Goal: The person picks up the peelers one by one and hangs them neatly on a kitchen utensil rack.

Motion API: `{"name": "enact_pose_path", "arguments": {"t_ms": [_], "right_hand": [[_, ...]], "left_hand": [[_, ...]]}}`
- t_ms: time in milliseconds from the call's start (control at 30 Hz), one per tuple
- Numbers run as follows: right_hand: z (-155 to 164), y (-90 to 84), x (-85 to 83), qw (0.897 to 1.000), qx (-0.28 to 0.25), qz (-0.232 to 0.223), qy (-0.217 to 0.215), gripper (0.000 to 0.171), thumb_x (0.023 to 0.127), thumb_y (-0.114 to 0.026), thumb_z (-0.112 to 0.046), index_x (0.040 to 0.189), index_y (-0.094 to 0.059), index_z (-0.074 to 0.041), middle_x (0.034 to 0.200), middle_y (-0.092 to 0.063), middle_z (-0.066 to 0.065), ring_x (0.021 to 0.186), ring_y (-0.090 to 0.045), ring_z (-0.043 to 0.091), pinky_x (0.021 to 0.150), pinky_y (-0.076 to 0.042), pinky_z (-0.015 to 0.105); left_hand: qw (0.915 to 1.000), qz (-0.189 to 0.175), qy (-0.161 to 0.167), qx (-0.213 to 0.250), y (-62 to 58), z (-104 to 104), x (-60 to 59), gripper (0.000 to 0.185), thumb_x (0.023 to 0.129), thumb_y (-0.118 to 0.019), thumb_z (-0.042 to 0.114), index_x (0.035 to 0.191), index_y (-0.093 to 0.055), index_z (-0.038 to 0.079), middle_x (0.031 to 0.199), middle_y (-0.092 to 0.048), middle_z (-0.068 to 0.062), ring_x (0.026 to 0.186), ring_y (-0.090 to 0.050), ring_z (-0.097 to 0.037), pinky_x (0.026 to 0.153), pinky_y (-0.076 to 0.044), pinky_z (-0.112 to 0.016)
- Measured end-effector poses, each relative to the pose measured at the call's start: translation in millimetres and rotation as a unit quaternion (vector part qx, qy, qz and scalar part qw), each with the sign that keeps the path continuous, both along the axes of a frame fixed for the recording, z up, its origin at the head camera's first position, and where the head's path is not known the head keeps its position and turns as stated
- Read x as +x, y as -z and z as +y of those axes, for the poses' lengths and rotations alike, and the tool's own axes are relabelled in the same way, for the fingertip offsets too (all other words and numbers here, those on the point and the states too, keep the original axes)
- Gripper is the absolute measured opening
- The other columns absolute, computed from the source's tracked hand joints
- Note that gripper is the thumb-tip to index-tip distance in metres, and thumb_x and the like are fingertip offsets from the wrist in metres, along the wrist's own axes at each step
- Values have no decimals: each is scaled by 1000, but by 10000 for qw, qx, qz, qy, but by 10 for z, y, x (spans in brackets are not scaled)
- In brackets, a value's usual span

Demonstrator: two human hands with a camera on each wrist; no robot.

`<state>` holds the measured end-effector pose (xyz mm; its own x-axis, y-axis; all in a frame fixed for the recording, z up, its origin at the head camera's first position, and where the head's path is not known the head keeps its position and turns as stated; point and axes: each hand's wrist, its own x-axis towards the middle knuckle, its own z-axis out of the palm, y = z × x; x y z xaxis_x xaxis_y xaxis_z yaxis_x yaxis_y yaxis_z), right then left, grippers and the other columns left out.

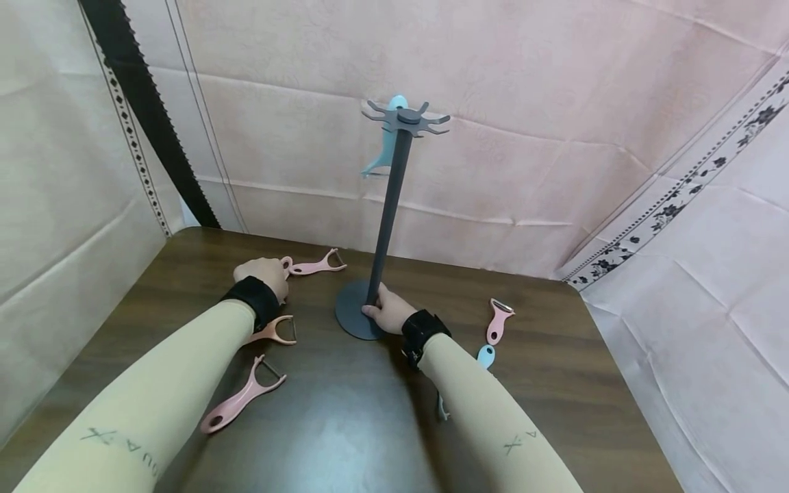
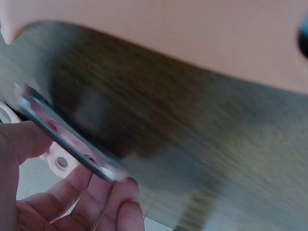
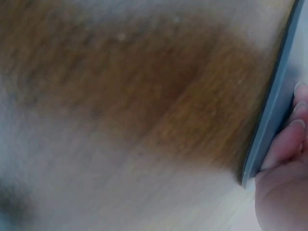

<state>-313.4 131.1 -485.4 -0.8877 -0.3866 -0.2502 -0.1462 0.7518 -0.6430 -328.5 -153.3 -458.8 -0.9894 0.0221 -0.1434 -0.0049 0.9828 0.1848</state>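
Though blurred, left hand [image 2: 57, 192] pinches pink peeler [image 2: 67, 139].

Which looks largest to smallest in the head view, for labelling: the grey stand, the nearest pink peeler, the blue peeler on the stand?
1. Grey stand, gripped by the right hand.
2. Nearest pink peeler.
3. Blue peeler, farther away and partly hidden, so unsure.
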Motion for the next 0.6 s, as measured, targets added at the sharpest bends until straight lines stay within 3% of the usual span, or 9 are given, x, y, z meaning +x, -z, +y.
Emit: {"name": "enact_pose_path", "arguments": {"t_ms": [233, 467, 600], "right_hand": [[24, -31, 31, 10000, -49, -25, -2, 43, 101, -53, -27, 138, -37, -12, 90, -65, 0, 82, -62, 12, 77, -47, 32], [9, -61, 44, 10000, -68, -15, 58, 43, 101, -52, -27, 138, -37, -12, 89, -65, 1, 81, -63, 13, 76, -47, 32], [-11, -49, 54, 10000, -31, -36, 55, 41, 101, -52, -27, 137, -38, -13, 89, -65, 0, 80, -62, 13, 75, -46, 31]], "left_hand": [[9994, 168, 129, -273, 14, -29, -2, 18, 88, -62, 17, 94, -72, 4, 94, -69, -19, 82, -64, -32, 59, -49, -50], [9978, 271, 177, -580, 16, 24, 13, 31, 102, -42, 17, 116, -68, 5, 103, -68, -21, 88, -64, -37, 66, -47, -52], [9971, 217, 190, -704, -2, 33, 52, 29, 100, -44, 11, 116, -67, 2, 102, -68, -22, 86, -65, -37, 66, -46, -52]]}}
